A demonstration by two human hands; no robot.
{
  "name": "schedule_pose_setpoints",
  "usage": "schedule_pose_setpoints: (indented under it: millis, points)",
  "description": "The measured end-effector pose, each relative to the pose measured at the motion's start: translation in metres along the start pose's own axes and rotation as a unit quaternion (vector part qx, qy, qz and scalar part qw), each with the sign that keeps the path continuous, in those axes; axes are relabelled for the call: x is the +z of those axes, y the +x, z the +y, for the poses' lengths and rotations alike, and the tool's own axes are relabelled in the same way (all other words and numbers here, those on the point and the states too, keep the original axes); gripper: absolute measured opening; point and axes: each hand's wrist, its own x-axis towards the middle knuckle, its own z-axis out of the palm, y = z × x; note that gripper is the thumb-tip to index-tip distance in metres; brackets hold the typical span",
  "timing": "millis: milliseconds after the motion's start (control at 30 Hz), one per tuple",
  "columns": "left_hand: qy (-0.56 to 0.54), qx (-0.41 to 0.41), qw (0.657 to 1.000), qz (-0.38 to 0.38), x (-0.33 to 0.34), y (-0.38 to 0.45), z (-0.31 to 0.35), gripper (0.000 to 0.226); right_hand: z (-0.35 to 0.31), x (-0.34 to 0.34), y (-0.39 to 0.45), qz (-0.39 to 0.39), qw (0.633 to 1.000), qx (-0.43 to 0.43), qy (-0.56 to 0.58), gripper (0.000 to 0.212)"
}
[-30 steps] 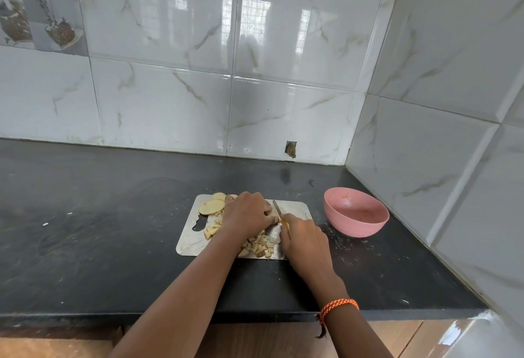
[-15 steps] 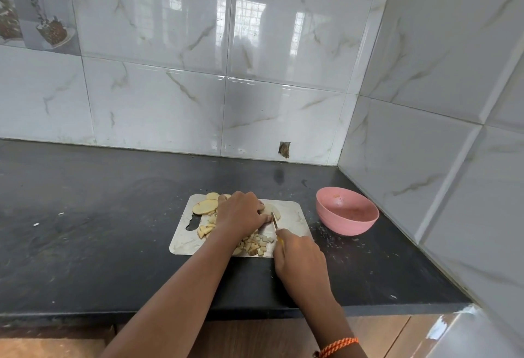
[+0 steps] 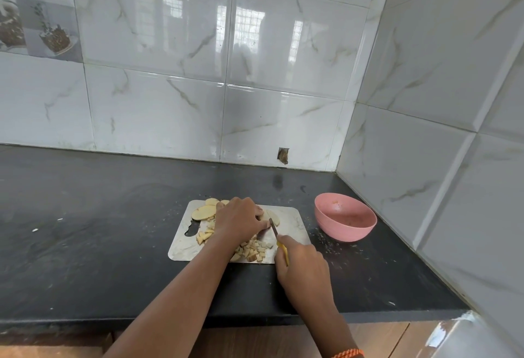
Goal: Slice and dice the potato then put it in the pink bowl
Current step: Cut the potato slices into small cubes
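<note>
On the steel cutting board (image 3: pixel 292 223), your left hand (image 3: pixel 239 220) presses potato slices (image 3: pixel 202 212) while your right hand (image 3: pixel 302 265) grips the yellow-handled knife (image 3: pixel 274 228); diced pieces (image 3: pixel 252 250) lie near, pink bowl (image 3: pixel 344 220) right.

Pink bowl (image 3: pixel 345 220), black counter (image 3: pixel 85 230), white marbled tiles (image 3: pixel 158 119) (grey veins)

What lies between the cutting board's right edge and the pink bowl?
In the head view, only bare black countertop with small pale specks separates the cutting board from the pink bowl.
</note>
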Motion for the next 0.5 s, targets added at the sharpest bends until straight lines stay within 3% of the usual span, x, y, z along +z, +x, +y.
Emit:
schedule_pose_setpoints:
  millis: [500]
  points:
    - [0.009, 0.002, 1.000, 0.001, 0.001, 0.001, -0.001, 0.040, 0.002, 0.018, 0.045, 0.000, 1.000, -0.005, -0.008, 0.027]
